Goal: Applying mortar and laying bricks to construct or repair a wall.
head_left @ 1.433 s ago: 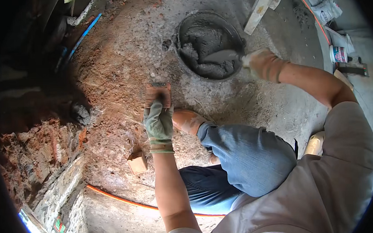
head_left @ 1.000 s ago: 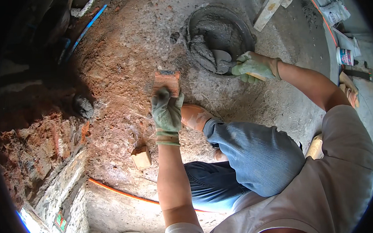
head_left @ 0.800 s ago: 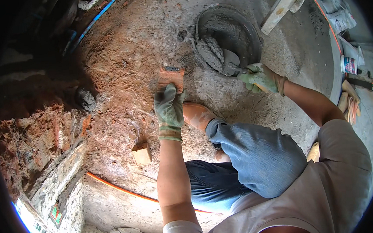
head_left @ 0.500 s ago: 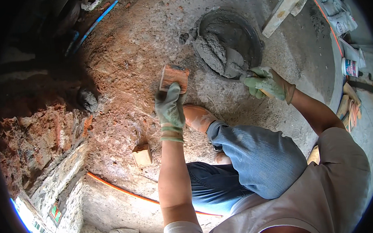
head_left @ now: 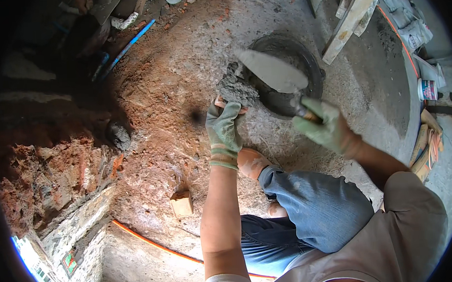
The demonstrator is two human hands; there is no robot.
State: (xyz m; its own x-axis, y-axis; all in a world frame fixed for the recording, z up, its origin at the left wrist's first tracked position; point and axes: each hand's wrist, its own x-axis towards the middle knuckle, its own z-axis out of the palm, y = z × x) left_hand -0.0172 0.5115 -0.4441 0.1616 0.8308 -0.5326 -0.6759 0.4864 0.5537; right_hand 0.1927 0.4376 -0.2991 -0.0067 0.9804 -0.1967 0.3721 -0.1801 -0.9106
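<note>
My left hand (head_left: pixel 224 128), in a green-grey work glove, is closed on a reddish brick piece (head_left: pixel 229 105). Wet grey mortar (head_left: pixel 238 89) lies heaped over most of the brick's upper face. In my gloved right hand (head_left: pixel 323 126) is the handle of a pointed trowel (head_left: pixel 276 73); this hand is somewhat blurred by motion. The trowel's grey-coated blade hangs over a round black mortar tub (head_left: pixel 320 75), its tip pointing to the upper left, just above the heap. Mortar still lines the tub, partly hidden behind the blade.
A small broken brick block (head_left: pixel 182 203) lies on the dirt floor left of my forearm. An orange hose (head_left: pixel 149 241) crosses the ground lower left. Rough broken masonry (head_left: pixel 59 170) stands at the left, a blue pipe (head_left: pixel 131 46) beyond it. Wooden boards (head_left: pixel 350 27) lean at the upper right.
The trowel has come up out of the tub, and mortar now covers the brick, which was bare. My left hand has moved slightly right with the brick, nearer the tub.
</note>
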